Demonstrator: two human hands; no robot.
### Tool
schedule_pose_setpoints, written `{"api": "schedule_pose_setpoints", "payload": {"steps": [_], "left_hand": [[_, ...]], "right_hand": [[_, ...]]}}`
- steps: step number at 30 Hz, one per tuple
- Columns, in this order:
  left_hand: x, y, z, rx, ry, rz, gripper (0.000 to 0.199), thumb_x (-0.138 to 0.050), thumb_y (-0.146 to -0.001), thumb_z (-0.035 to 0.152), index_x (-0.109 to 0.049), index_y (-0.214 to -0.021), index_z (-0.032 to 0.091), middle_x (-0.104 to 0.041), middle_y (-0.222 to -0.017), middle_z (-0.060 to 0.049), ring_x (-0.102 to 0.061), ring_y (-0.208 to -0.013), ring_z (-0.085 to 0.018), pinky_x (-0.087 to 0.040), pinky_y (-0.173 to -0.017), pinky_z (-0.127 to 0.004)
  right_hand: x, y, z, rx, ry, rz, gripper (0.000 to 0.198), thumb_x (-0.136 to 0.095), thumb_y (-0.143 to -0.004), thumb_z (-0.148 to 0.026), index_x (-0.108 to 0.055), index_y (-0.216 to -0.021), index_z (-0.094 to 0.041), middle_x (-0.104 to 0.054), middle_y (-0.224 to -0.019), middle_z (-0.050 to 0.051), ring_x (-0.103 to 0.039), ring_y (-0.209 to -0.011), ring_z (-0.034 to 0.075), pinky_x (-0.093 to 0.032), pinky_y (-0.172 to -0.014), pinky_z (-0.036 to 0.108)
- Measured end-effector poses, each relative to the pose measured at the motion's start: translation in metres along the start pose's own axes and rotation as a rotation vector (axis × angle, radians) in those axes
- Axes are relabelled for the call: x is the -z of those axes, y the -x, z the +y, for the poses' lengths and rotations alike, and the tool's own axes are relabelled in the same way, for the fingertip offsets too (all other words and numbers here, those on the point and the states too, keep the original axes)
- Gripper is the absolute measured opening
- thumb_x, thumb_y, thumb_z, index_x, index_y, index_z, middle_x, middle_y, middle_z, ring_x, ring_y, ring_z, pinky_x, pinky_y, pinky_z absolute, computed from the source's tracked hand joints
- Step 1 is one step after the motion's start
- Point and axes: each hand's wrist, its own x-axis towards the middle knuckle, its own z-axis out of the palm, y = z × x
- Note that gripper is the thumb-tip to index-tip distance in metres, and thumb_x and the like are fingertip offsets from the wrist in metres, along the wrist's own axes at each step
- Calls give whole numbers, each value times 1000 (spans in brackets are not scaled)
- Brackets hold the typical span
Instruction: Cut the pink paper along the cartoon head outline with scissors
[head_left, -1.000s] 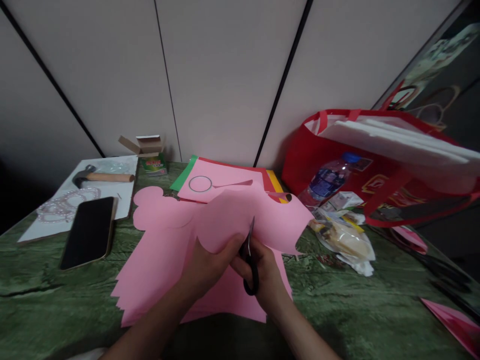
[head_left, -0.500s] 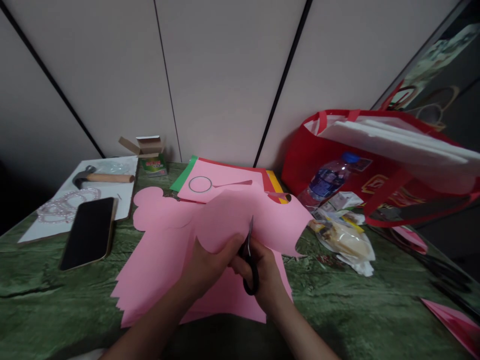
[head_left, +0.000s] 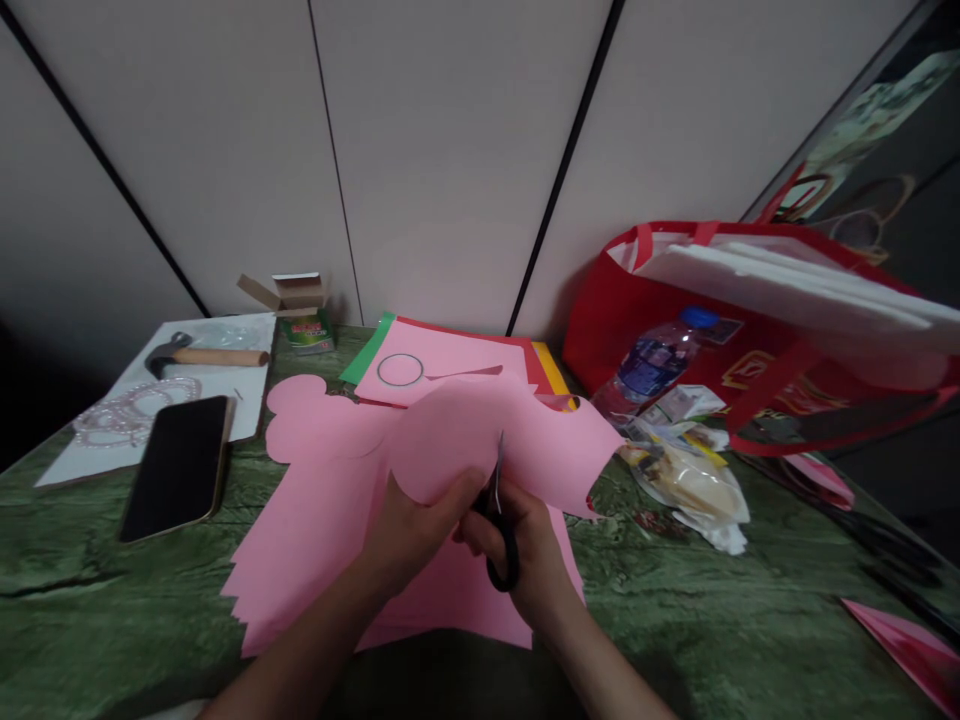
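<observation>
Pinched in my left hand (head_left: 420, 530) is a sheet of pink paper (head_left: 457, 430), its left part cut in a round curve. My right hand (head_left: 529, 545) grips black-handled scissors (head_left: 501, 540), with the blades pointing away from me over the paper. The sheet's right part has a rounded notch at the top and a ragged lower edge. Under both hands lies a stack of pink paper (head_left: 300, 560) on the green table. Round pink cut-outs (head_left: 296, 393) rest at the stack's upper left.
To the left are a phone (head_left: 180, 468), a hammer (head_left: 217, 356) and a small opened box (head_left: 307, 325). Coloured sheets (head_left: 465, 347) lie behind the stack. A bottle (head_left: 654, 362), plastic packets (head_left: 694, 475) and a red bag (head_left: 600, 300) stand or lie at the right.
The held paper has shifted and flexed slightly, its upper edge and right corner moving a little. Both hands stay nearly in place, still holding the paper and scissors.
</observation>
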Motion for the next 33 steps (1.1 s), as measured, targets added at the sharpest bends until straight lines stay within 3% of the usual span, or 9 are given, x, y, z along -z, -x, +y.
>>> {"api": "schedule_pose_setpoints", "payload": {"steps": [5,11,17,26,33], "left_hand": [[5,-4,0,24,20,-143,26,-59,-68,29,-53,-45,19,-52,-36,3,-52,-37,-13,-45,-41,-24],[2,-5,-2,-55,42,-11,18,-60,-65,28,-55,-50,20,-53,-38,2,-55,-43,-15,-46,-41,-25],[3,-8,-2,-10,31,-51,16,-58,-65,31,-54,-53,21,-52,-39,2,-53,-41,-15,-44,-38,-24],[4,-6,1,-28,87,-105,21,-57,-69,30,-53,-50,20,-50,-39,3,-49,-36,-13,-42,-36,-24],[5,-7,-1,-28,47,-78,22,-57,-70,30,-55,-50,20,-50,-37,3,-50,-36,-14,-42,-37,-25]], "right_hand": [[-2,2,-3,-10,25,25,14,-64,-64,-26,-52,-65,-18,-50,-49,-5,-43,-47,10,-34,-45,23],[-3,1,-5,-44,5,31,12,-62,-62,-24,-52,-65,-19,-52,-49,-5,-46,-45,11,-36,-42,23],[-5,0,-4,-50,-27,41,10,-60,-61,-22,-50,-62,-20,-46,-43,-8,-45,-42,10,-34,-41,21],[-3,2,3,-57,-45,31,12,-62,-64,-23,-50,-64,-19,-50,-45,-7,-46,-40,9,-33,-39,20],[-6,1,2,-74,-62,53,12,-61,-62,-21,-49,-60,-19,-44,-41,-9,-45,-37,8,-33,-38,20]]}}
